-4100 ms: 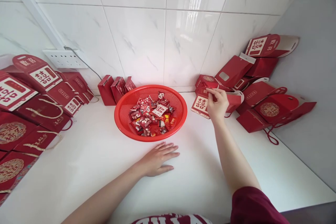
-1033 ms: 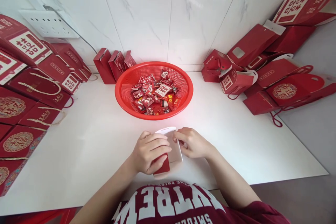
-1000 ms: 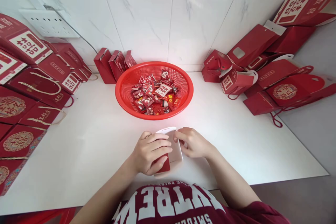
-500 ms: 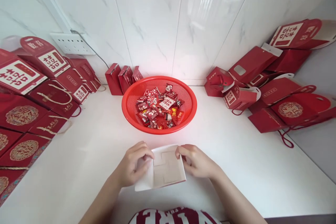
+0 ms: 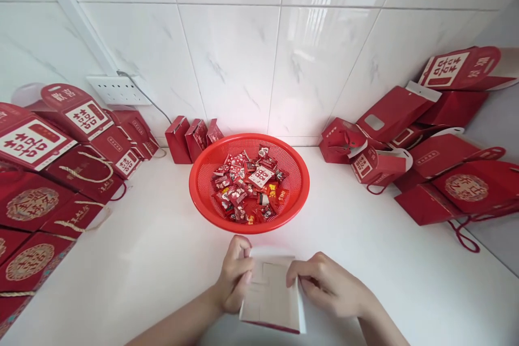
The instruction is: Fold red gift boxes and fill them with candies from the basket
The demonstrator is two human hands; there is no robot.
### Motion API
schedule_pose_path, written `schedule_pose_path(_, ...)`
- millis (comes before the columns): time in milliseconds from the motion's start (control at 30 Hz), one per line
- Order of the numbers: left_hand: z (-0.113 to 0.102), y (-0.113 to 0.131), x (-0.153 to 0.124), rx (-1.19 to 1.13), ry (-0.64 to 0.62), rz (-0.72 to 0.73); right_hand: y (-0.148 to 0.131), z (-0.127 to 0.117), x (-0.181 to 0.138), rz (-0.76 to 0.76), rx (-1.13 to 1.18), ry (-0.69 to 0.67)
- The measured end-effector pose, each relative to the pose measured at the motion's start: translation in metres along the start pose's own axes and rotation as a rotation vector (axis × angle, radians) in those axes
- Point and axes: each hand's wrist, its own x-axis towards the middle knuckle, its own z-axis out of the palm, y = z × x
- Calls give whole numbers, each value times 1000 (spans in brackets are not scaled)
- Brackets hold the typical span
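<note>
Here, both hands hold one paper gift box [image 5: 271, 297] just above the white countertop [image 5: 141, 259], at 6 o'clock from the red plastic basket [image 5: 201, 178]. The left hand [image 5: 234, 277] pinches the box's left edge, thumb over the panel and fingers behind. The right hand [image 5: 329, 287] pinches the right edge the same way. The box's white side, with its interlocking flaps, faces up. Gripping it only at the edges probably keeps those flaps uncovered and in plain sight.

The basket sits mid-counter within reach of either hand, and it holds a loose heap of wrapped candies [image 5: 252, 190], mostly red, covering its floor. Three small red boxes [image 5: 195, 138] stand against the tiled wall at 11 o'clock from the basket. Larger red gift boxes [image 5: 60, 162] with cord handles are stacked at 9 o'clock. More red gift packaging [image 5: 425, 143] is piled at 3 o'clock. What any of these boxes hold cannot be seen.
</note>
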Motion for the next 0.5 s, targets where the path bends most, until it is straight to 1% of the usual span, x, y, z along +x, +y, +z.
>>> schedule_pose_path(33,-1,-1,2,-43,-25,-12,0,-3,-2,-38,16,60)
schedule_pose_path(133,-5,-1,-1,-97,-74,-3,-2,-10,-1,-206,30,321)
schedule_pose_path(167,-6,0,-3,-101,-83,4,-4,-10,1,-260,18,365)
schedule_pose_path(200,-7,2,-6,-101,-88,12,-5,-9,3,-302,6,372)
schedule_pose_path(233,-7,4,-8,-91,-84,26,-6,-7,5,-314,-3,357)
schedule_pose_path(267,-6,6,-10,-67,-68,44,-6,-5,7,-289,-7,338)
schedule_pose_path(333,-5,8,-10,16,-12,81,-5,-1,10,-152,-3,297)
schedule_pose_path(400,-4,10,-8,101,33,120,-4,1,11,9,23,207)
schedule_pose_path(433,-4,10,-7,124,33,141,-3,1,12,61,42,152)
schedule_pose_path(500,-4,9,-4,106,-22,172,-2,1,13,78,90,68)
